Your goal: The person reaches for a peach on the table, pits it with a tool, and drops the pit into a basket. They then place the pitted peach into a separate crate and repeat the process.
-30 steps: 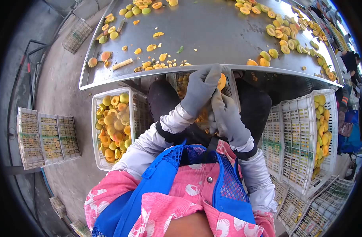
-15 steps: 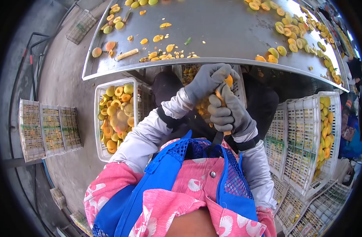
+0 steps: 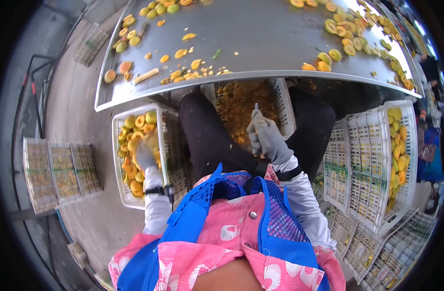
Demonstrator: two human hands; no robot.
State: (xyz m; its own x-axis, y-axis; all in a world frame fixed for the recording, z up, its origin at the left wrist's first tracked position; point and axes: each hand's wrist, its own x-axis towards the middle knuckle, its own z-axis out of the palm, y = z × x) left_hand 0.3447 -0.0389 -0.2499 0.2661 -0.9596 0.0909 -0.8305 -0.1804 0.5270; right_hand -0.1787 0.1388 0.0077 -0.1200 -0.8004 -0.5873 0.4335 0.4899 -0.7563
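Grey-gloved left hand [image 3: 145,156] is reaching into the white fruit crate [image 3: 119,160] at frame left, fingers on the apricots [image 3: 137,138], grip unclear, while right hand [image 3: 266,138] is clenching a small knife [image 3: 256,107], blade up at center: pick one firm fruit w/o spilling, keep blade away.

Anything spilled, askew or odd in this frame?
Mostly the metal table: fruit scraps and a pale stick-like piece lie scattered near its front edge. The left hand is in the fruit crate; the right hand grips a small tool.
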